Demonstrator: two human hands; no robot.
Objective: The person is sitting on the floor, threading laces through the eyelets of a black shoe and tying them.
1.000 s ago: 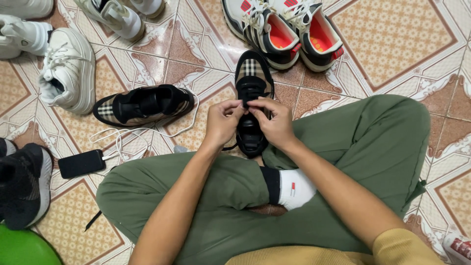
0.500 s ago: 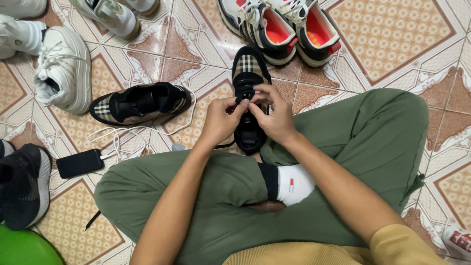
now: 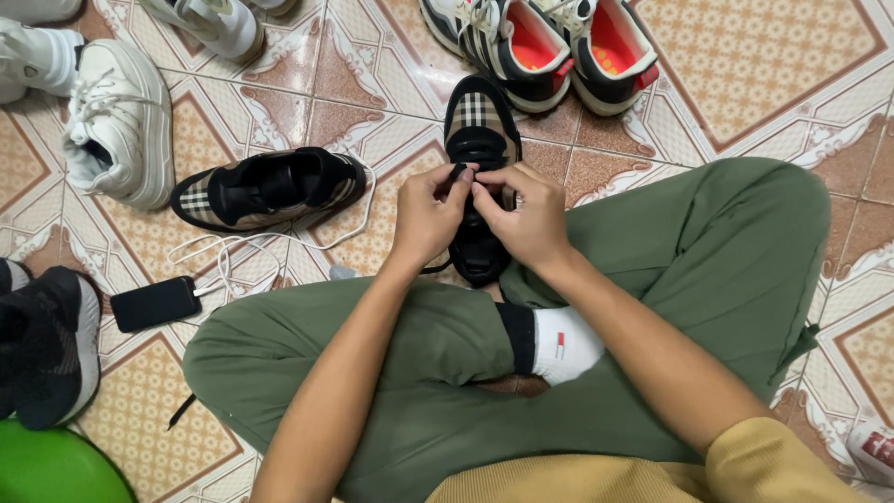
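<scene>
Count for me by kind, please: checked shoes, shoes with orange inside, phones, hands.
Checked shoes: 2
Shoes with orange inside: 2
Phones: 1
Hands: 2, left hand and right hand, both pinching one checked shoe's lace
Total: 7

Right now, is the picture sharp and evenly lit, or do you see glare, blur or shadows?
Head view: light is even and soft; both hands, left hand and right hand, on the plaid shoe look sharp; faint glare shows on the glossy floor tiles; only weak shadows lie under the shoes.
</scene>
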